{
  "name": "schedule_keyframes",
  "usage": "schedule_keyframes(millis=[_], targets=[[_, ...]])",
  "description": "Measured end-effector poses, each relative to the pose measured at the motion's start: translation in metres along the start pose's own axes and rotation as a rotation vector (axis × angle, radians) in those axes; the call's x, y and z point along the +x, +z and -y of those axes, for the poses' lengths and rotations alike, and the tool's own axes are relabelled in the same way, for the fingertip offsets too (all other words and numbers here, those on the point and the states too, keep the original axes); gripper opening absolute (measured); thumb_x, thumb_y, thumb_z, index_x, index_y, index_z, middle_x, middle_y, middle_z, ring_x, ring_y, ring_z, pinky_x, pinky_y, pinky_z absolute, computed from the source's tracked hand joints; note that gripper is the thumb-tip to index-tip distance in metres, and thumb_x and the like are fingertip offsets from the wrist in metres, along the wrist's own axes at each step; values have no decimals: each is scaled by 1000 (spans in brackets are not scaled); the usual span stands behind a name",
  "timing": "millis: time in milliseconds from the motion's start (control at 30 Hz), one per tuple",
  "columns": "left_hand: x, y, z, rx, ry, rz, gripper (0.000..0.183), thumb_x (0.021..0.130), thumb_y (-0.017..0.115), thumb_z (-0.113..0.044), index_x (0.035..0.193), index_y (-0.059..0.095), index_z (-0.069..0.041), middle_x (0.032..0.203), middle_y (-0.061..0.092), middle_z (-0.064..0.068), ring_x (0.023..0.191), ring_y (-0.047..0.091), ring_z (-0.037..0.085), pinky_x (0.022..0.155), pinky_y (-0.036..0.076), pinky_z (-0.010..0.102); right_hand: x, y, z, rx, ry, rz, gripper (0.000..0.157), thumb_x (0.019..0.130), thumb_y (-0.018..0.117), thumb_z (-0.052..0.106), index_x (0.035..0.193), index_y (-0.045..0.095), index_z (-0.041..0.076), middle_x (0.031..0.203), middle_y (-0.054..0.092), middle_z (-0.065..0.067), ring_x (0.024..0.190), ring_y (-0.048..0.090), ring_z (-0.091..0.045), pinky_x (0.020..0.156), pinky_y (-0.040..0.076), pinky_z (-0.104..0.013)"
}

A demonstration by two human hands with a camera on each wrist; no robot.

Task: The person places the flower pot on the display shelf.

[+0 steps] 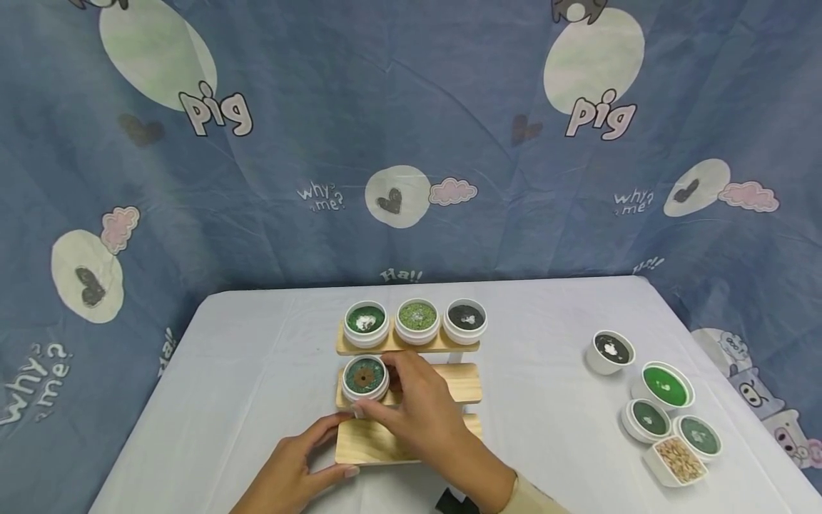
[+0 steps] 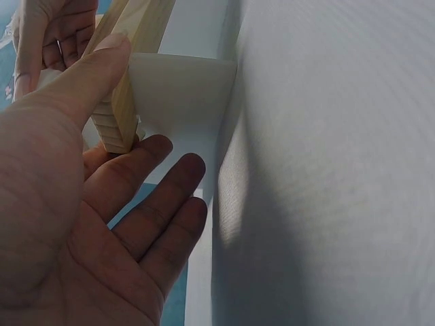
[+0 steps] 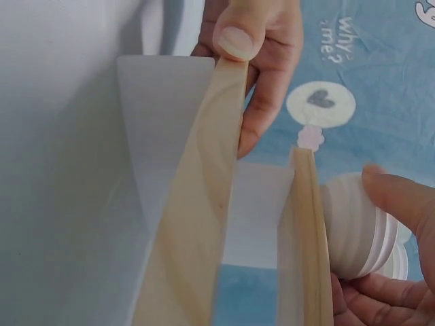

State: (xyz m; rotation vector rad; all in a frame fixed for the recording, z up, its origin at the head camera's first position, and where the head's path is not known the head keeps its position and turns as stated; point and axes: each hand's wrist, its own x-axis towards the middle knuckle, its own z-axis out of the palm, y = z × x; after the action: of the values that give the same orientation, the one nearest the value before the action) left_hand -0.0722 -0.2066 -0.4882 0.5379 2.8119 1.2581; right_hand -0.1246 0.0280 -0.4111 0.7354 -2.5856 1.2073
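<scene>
A three-step wooden display stand (image 1: 372,444) has pale boards on translucent white supports. My left hand (image 1: 297,464) holds the left end of its lowest board, thumb at the front edge and fingers behind, as the left wrist view also shows. With thumb and fingers on either side, my right hand (image 1: 427,403) grips a small round white cup (image 1: 365,376) with teal contents and a brown centre. The cup is at the left end of the middle board (image 1: 465,383); in the right wrist view its base is right at the wood.
Three white cups, one with dark green (image 1: 366,320), one grainy green (image 1: 417,315) and one black (image 1: 465,317), line the top board. Rightward on the white table (image 1: 539,407) stand several more cups (image 1: 664,385) and a square dish of seed-like pieces (image 1: 676,460). A blue printed cloth (image 1: 398,250) hangs behind.
</scene>
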Motion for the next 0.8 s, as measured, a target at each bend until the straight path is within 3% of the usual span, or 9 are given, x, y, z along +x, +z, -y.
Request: schedule_keyframes(millis=[800], targets=[[0, 0, 0, 7, 34, -11, 65, 89, 80, -49, 141, 60, -16, 138, 68, 1, 124, 65, 23, 99, 57, 39, 1, 5, 2, -59, 19, -31, 57, 81, 93, 35, 123, 65, 7, 98, 61, 5, 86, 55, -7, 76, 53, -23]])
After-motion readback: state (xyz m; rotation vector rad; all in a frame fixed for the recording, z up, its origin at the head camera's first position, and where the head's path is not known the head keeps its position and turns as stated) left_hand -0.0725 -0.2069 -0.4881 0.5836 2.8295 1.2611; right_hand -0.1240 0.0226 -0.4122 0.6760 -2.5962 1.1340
